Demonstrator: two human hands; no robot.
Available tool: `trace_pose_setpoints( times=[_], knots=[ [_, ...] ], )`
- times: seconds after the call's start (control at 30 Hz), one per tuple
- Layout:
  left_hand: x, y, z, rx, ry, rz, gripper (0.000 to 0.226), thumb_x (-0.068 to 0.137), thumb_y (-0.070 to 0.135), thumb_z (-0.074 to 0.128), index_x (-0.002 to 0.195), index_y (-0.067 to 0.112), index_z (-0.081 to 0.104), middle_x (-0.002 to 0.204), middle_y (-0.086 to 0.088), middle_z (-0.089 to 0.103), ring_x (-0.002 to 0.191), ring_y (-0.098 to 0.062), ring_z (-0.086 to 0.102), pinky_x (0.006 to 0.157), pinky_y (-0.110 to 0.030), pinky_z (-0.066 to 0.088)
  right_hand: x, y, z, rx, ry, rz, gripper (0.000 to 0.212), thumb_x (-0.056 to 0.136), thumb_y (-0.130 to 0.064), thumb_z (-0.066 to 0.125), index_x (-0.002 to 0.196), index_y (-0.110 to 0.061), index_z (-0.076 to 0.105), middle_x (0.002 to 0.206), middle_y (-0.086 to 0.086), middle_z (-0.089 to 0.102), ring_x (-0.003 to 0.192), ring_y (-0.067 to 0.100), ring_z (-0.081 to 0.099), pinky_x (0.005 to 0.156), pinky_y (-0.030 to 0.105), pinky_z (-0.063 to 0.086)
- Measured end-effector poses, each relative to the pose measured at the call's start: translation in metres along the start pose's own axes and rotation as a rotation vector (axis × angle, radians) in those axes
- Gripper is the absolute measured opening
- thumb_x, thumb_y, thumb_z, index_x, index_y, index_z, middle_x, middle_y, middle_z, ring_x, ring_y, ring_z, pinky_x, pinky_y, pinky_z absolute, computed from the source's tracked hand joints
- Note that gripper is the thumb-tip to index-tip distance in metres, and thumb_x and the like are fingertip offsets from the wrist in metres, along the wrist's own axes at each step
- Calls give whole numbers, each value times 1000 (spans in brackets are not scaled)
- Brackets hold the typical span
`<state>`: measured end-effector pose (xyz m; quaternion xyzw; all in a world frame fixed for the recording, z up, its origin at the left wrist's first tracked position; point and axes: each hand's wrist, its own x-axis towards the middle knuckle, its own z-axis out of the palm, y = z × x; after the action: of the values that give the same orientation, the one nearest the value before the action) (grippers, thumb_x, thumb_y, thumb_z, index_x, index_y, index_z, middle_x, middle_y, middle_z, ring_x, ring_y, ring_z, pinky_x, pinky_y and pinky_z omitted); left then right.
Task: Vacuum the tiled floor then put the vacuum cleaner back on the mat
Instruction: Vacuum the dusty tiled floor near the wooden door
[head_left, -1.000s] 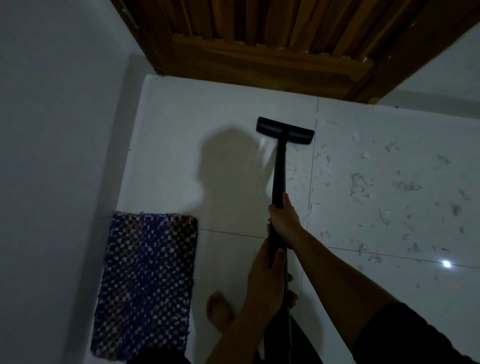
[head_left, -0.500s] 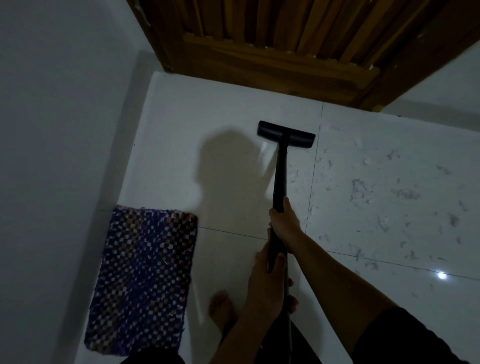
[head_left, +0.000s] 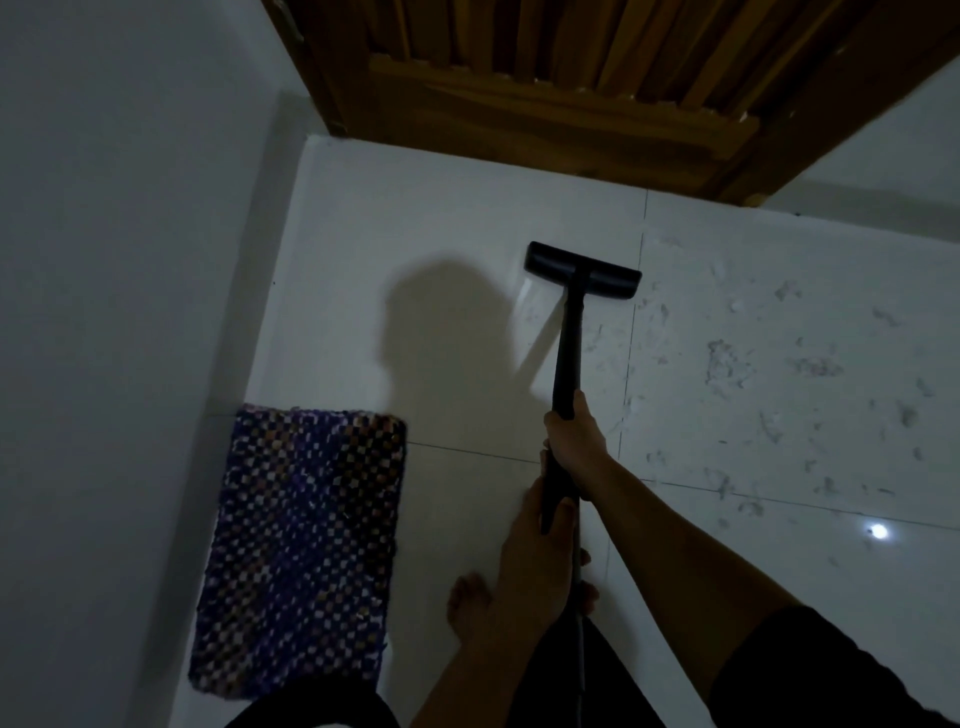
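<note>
A black vacuum cleaner wand runs from my hands to its flat floor head, which rests on the white tiled floor ahead of me. My right hand grips the wand higher along it. My left hand is closed around the wand just below. A purple checked mat lies on the floor at the lower left, beside the wall. Scattered pale debris covers the tiles to the right of the floor head.
A grey wall runs along the left side. A brown wooden door closes the far end. My bare foot stands between the mat and the wand. A bright light reflection shines on the right tile.
The floor head has slid slightly back toward me along the tile seam. Both hands keep the same hold on the wand.
</note>
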<state>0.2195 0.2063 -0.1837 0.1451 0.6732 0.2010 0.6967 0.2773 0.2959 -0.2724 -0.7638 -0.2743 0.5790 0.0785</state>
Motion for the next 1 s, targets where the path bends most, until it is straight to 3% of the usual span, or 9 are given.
trace_pose_setpoints(
  times=[0.1,0.2,0.3,0.37,0.43,0.6,0.73,0.87,1.0],
  knots=[
    [2,-1,1,34,11,26,36,101,26,39,137,24,44,84,-9,63,42,-3,55,39,-17,46,-1,-1,0,5,-3,11,62,97,-16,42,152,-29,16,78,5,53,56,14,51,45,23,41],
    [2,-2,-1,61,34,41,38,100,27,41,138,21,44,110,-19,65,60,-9,56,59,-30,55,-1,0,2,-25,-13,11,62,98,-16,42,153,-28,15,78,5,53,55,14,51,45,22,40],
    [3,-1,2,44,19,67,36,102,20,38,137,17,45,99,4,62,75,-8,64,54,-10,50,0,-1,-1,-44,-17,-2,61,98,-16,41,153,-27,16,78,4,53,55,12,50,42,20,36],
    [1,0,4,29,-16,61,36,102,18,37,137,17,44,90,12,59,61,7,64,48,-6,47,0,-1,-5,-57,-21,-13,60,98,-15,41,152,-27,17,83,5,53,56,11,50,42,19,35],
    [0,-1,6,28,-47,54,38,102,19,36,140,18,42,84,14,56,54,11,61,44,-3,44,0,1,-9,-53,-16,-10,60,98,-14,40,152,-28,18,84,5,54,56,11,50,40,19,35],
    [-7,-8,8,-14,-77,-14,41,102,25,37,143,25,37,88,-10,57,57,-10,54,35,-14,44,-4,15,-10,-27,29,6,60,98,-16,41,152,-28,17,85,11,55,53,15,51,42,21,40],
    [-11,-20,5,0,-83,-8,42,102,24,38,143,24,38,81,-4,56,56,-8,56,38,-15,44,-7,25,-7,24,43,31,64,98,-18,43,153,-30,11,87,13,53,54,18,51,46,27,42],
    [-13,-30,-3,71,-71,71,37,102,22,37,138,22,44,80,12,57,51,9,60,47,-5,46,-13,33,2,46,25,39,65,98,-16,42,153,-31,10,95,16,53,54,18,50,44,25,41],
    [-20,-39,-4,56,-21,29,22,100,31,40,113,46,51,70,3,63,55,-11,59,52,-29,51,-21,40,8,31,-1,37,65,98,-17,42,153,-31,11,96,15,55,54,16,51,44,23,41]
  ],
)
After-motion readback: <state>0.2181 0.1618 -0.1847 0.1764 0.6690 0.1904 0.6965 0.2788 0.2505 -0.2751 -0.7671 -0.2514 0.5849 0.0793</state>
